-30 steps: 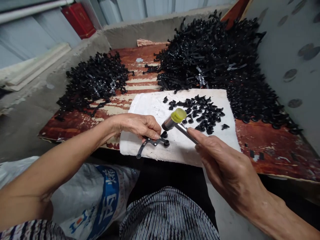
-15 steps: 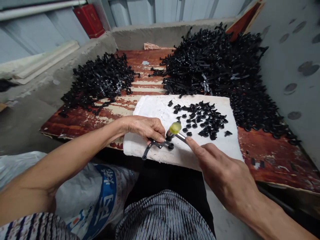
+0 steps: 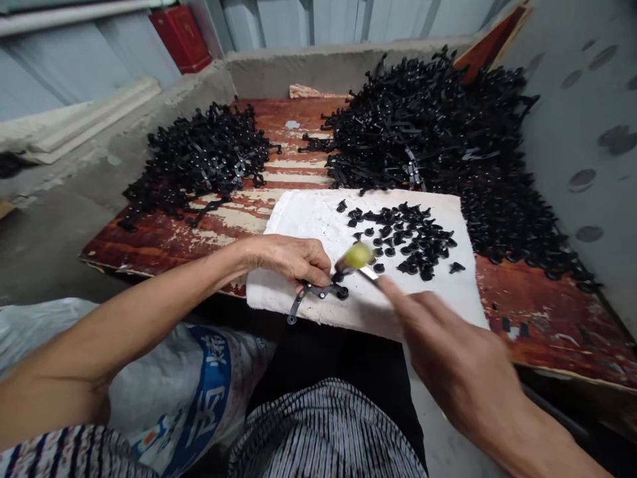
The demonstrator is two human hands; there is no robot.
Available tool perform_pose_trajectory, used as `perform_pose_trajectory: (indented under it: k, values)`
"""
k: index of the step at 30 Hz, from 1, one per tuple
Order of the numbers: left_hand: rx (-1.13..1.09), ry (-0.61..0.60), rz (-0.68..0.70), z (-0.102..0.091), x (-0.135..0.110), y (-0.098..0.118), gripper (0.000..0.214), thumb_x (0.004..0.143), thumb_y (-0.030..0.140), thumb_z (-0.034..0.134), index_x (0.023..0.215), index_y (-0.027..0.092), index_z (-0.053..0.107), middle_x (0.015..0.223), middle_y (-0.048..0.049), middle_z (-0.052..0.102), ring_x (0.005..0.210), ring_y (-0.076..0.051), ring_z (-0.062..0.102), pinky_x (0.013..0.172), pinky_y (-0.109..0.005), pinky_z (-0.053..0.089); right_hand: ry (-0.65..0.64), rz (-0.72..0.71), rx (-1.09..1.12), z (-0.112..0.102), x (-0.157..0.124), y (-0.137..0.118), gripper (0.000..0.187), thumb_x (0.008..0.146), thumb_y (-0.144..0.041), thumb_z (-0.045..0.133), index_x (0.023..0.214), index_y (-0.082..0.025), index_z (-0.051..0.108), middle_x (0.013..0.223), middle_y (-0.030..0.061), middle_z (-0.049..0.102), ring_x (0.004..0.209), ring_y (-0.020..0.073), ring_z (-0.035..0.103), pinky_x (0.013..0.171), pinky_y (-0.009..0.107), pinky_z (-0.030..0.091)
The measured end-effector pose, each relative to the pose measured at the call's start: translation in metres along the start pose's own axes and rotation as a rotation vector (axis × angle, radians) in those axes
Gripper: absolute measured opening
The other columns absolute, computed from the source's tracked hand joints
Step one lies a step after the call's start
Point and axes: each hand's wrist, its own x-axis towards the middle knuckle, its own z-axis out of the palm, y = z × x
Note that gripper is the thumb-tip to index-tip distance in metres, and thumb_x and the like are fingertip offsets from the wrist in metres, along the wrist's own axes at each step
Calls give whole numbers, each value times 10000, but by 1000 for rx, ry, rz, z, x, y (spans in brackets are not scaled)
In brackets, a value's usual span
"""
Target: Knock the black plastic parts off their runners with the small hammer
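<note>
**A yellow-faced mallet (image 3: pixel 359 256) over a black plastic bracket (image 3: pixel 316 291)**

The folded white cloth (image 3: pixel 308 226) is where all the work sits. At its near edge, the person's left hand (image 3: pixel 288 259) holds the bracket against the cloth, the fingers curled down over it: a grip clamped on the part, with one long arm of the bracket reaching toward the cloth's near edge. The right hand (image 3: pixel 448 352), smeared by motion blur, is closed around the mallet's steel handle, with the forefinger lying along it. The mallet's head sits just above the round stud at the bracket's end, on the cloth's near side. The blur hides whether the two touch.

Small black pieces (image 3: pixel 398 242) lie scattered across the far half of the cloth. Behind the cloth are two big tangled heaps of black parts: a smaller heap (image 3: pixel 199 159) to its left, and a larger one (image 3: pixel 423 126) beyond it and to the right. The cloth rests on a counter (image 3: pixel 547 325) of worn, chipped red paint. Nearer than the cloth are a woven sack with blue print (image 3: pixel 199 392) and the person's striped trousers (image 3: pixel 323 431).
</note>
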Motion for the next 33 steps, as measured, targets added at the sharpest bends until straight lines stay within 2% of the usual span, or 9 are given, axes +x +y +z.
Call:
perform_pose_trajectory:
  k: [2, 4, 7, 9, 11, 17, 23, 28, 33]
  values:
    - [-20, 19, -14, 1, -1, 0, 231, 765, 246, 669, 578, 146, 578, 481, 25, 493, 428, -73, 413, 420, -181, 299, 36, -15, 54, -3, 3, -1, 552, 910, -70, 394, 1429, -246, 458, 780, 29, 618, 527, 145, 572, 423, 231, 465]
    - [-103, 98, -18, 3, -4, 1, 234, 779, 247, 672, 590, 142, 582, 477, 22, 499, 399, -58, 394, 391, -175, 264, 143, 52, 180, -8, 5, -3, 482, 933, -99, 429, 1381, -257, 509, 831, 32, 653, 579, 134, 609, 508, 235, 517]
    - [-369, 407, 52, 6, -12, 6, 204, 802, 236, 674, 642, 135, 596, 539, -11, 571, 378, -44, 415, 363, -168, 255, 290, 311, 400, -12, 3, -4, 383, 948, -222, 515, 1324, -271, 572, 899, 38, 681, 697, 142, 659, 666, 278, 567]
    - [-588, 608, 74, 10, -15, 10, 186, 795, 203, 690, 661, 138, 580, 596, -38, 616, 400, -55, 468, 364, -165, 306, 310, 460, 522, -11, -2, -2, 359, 943, -310, 543, 1295, -271, 597, 833, 21, 669, 676, 144, 656, 646, 285, 569]
    - [-790, 700, 48, 16, -13, 13, 190, 782, 148, 701, 666, 144, 550, 630, -53, 642, 432, -74, 518, 378, -170, 368, 311, 541, 613, -8, -7, 0, 350, 932, -367, 554, 1261, -267, 618, 753, 6, 655, 636, 147, 648, 563, 269, 554]
    - [-1100, 777, 76, 39, 10, 17, 171, 816, 17, 609, 697, 120, 540, 702, -65, 677, 499, -82, 578, 416, -180, 464, 336, 664, 690, -4, -15, 6, 364, 888, -406, 597, 1210, -244, 640, 668, -9, 637, 489, 122, 556, 340, 204, 399]
    - [-1104, 823, 70, 46, 25, 22, 196, 829, 15, 596, 653, 97, 565, 661, -68, 657, 507, -87, 581, 422, -186, 487, 343, 690, 725, -2, -20, 12, 346, 887, -364, 604, 1215, -260, 640, 666, -20, 625, 477, 110, 530, 351, 199, 397]
    - [-1088, 852, 56, 46, 28, 24, 208, 827, 9, 592, 639, 93, 569, 653, -72, 659, 494, -86, 574, 410, -183, 478, 337, 684, 721, -2, -19, 15, 350, 883, -370, 605, 1211, -254, 643, 678, -14, 628, 517, 123, 567, 384, 213, 435]
    - [-1063, 868, 24, 46, 28, 26, 215, 819, -2, 588, 628, 95, 563, 630, -69, 654, 480, -91, 567, 404, -197, 474, 312, 690, 697, -2, -19, 15, 355, 883, -386, 602, 1206, -246, 645, 692, -10, 632, 489, 110, 535, 351, 205, 394]
